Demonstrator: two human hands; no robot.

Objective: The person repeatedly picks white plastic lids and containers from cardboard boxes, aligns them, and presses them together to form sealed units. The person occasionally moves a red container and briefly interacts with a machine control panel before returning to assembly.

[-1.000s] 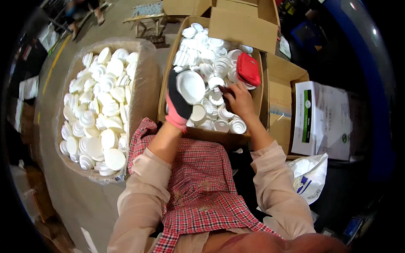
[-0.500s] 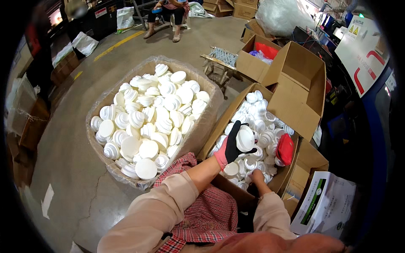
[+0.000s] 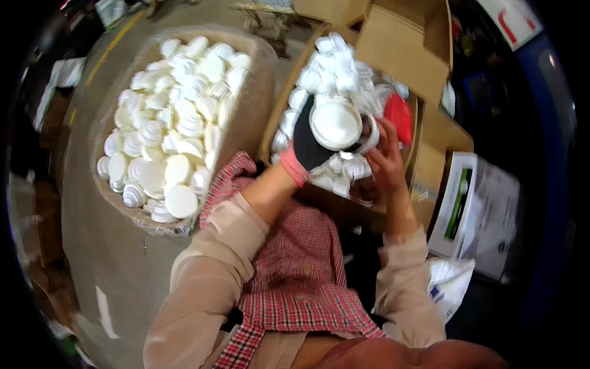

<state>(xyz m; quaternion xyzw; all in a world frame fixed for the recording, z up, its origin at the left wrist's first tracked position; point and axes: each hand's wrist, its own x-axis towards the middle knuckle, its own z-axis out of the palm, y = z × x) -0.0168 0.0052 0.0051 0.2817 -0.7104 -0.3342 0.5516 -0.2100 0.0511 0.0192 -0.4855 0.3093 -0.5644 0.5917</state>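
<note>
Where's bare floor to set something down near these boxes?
Bare floor: below the left box, between it, the left sleeve and a white strip. Crowded: that box, heaped with white pieces, and the right box, with a red pouch, left hand and right hand over its pieces.

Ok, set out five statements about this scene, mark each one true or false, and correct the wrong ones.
1. The left hand wears a black glove with a pink cuff. True.
2. The right hand wears a matching glove. False: it shows no pink cuff, and bare skin shows on its back and wrist.
3. The left hand holds a round, shallow white piece. True.
4. The soft red pouch lies on the floor. False: it lies among white pieces in the open brown cardboard box.
5. The white carton with a green stripe stands left of that box. False: it stands to the right.
</note>
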